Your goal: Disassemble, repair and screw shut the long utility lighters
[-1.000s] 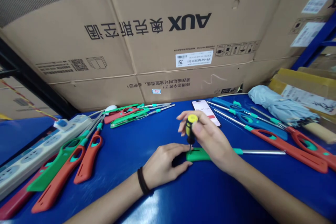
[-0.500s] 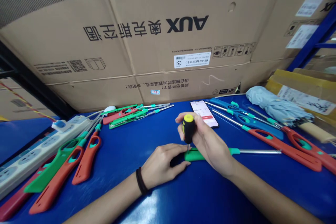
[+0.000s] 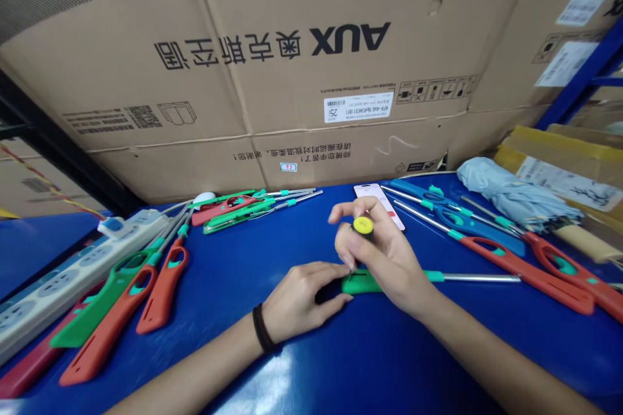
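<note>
A green long-necked lighter [image 3: 363, 282] lies flat on the blue tabletop [image 3: 389, 363], its metal tube pointing right. My left hand [image 3: 306, 298] pinches the handle's left end between thumb and fingers. Above that end, my right hand [image 3: 389, 253] is closed around a small screwdriver [image 3: 363, 225] with a black and yellow handle. The screwdriver stands roughly upright, its shaft pointing down at the lighter's end. My fingers cover most of its handle, and whether the tip sits in a screw I cannot tell. The right hand also hides the lighter's middle.
To the left, several red and green lighters [image 3: 163, 292] lie beside a white power strip [image 3: 53, 282]. More lighters [image 3: 238, 211] are at the back. A phone [image 3: 379, 198] lies behind my right hand. Red and blue lighters [image 3: 525, 272] and a folded umbrella [image 3: 516, 194] are at right; a cardboard box [image 3: 292, 78] stands behind.
My right hand's fingers have shifted around the screwdriver handle, covering more of it and leaving mainly the yellow cap visible. The left hand keeps its hold on the lighter.
</note>
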`<state>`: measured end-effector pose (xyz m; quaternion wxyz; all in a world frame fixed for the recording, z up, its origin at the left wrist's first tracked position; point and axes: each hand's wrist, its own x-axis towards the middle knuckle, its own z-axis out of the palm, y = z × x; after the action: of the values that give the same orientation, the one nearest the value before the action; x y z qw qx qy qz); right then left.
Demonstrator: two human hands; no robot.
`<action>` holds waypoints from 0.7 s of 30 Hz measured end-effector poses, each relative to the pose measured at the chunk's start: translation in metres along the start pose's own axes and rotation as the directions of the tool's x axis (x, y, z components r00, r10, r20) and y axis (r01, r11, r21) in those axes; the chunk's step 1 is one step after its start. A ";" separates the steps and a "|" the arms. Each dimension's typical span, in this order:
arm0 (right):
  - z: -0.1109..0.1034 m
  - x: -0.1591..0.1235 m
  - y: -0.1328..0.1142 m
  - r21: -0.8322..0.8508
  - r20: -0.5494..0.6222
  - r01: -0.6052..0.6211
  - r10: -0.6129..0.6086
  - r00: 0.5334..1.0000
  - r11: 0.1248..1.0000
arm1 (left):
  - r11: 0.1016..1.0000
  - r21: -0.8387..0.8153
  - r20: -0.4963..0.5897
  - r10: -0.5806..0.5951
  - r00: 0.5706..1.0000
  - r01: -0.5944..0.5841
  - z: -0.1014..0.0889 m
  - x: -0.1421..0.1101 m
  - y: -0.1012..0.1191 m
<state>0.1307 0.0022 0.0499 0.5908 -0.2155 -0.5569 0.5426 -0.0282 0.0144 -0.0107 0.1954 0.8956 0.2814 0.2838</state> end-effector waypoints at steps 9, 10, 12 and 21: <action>0.001 -0.001 -0.003 -0.028 0.034 -0.007 0.008 0.999 1.000 | 1.000 0.002 0.011 -0.005 1.000 0.005 0.000 0.000 0.000; 0.000 -0.002 -0.002 -0.010 0.031 -0.021 0.021 0.999 1.000 | 1.000 -0.004 0.009 0.000 1.000 0.001 0.000 0.000 0.000; 0.000 -0.002 -0.003 -0.033 0.041 -0.049 0.050 0.998 0.998 | 1.000 -0.011 0.003 0.006 1.000 -0.006 0.000 0.000 -0.001; -0.006 -0.003 0.000 0.065 0.030 -0.036 0.034 0.999 0.997 | 1.000 -0.022 -0.005 0.016 1.000 -0.016 0.000 -0.001 0.000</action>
<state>0.1362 0.0021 0.0467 0.5798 -0.1981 -0.5434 0.5739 -0.0287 0.0142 -0.0110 0.2022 0.8950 0.2716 0.2905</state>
